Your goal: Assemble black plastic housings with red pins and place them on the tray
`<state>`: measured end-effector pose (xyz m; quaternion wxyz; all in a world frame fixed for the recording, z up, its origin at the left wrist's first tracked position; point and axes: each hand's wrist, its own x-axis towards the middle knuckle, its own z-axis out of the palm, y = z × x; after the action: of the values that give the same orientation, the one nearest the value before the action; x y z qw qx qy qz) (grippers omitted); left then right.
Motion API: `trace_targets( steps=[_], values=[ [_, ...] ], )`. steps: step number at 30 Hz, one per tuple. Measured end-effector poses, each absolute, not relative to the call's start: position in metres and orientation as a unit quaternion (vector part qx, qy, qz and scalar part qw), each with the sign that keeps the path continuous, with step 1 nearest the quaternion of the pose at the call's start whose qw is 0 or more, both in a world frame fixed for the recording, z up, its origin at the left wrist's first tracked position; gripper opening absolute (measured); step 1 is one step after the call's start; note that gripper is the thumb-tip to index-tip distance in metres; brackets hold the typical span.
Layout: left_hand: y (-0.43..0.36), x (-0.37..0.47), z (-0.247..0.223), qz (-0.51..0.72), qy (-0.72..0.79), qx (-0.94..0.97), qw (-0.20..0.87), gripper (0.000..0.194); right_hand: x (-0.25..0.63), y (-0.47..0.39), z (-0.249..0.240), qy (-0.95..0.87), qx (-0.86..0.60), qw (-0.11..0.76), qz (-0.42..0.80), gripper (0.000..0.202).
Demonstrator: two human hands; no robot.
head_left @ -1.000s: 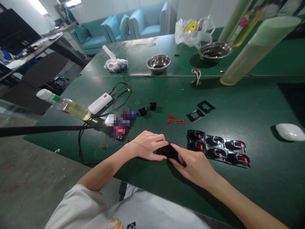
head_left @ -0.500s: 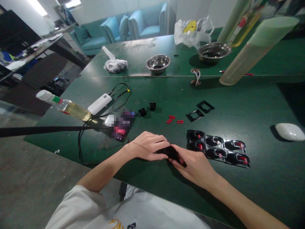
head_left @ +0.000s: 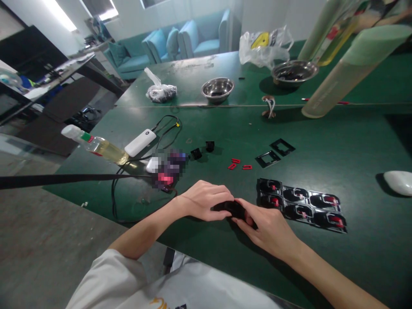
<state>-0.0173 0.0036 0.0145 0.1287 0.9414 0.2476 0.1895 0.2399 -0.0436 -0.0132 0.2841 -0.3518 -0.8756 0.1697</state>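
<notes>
Low over the green table, a small black plastic part (head_left: 236, 210) is held between both hands, its shape mostly covered by fingers. My left hand (head_left: 206, 200) grips its left end, thumb below and fingers above. From the right, my right hand (head_left: 268, 225) pinches the other end. Beyond the hands lie several small red clips (head_left: 246, 167). Two flat black square frames (head_left: 268, 159) rest farther right, and two black cube-like pieces (head_left: 210, 146) farther left. Beside my right hand are several black assembled units with red parts (head_left: 301, 210), set out in two rows.
Left on the table (head_left: 206, 122) are an oil-coloured bottle (head_left: 107, 148) lying down, a white power bank (head_left: 140, 143), cables and a blurred phone (head_left: 170, 169). Metal bowls (head_left: 218, 89), a plastic bag (head_left: 264, 46) and a tall tumbler (head_left: 347, 77) stand farther back. A white mouse (head_left: 399, 182) sits right.
The whole view has shifted slightly, so everything appears a little farther right and lower. Both hands keep their hold on the black part, with hardly any change in grip.
</notes>
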Motion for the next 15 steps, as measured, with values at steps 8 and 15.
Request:
trace_targets(
  steps=[8, 15],
  values=[
    [0.0035, -0.0180, 0.0140, 0.150, 0.262, 0.946, 0.117, 0.036, 0.2395, -0.0445, -0.0134, -0.877, -0.374, 0.253, 0.162, 0.035],
    [0.0038, -0.0181, 0.0142, 0.149, 0.253, 0.952, 0.088, 0.038, 0.2382, -0.0445, -0.0119, -0.877, -0.376, 0.258, 0.152, 0.037]
  ],
)
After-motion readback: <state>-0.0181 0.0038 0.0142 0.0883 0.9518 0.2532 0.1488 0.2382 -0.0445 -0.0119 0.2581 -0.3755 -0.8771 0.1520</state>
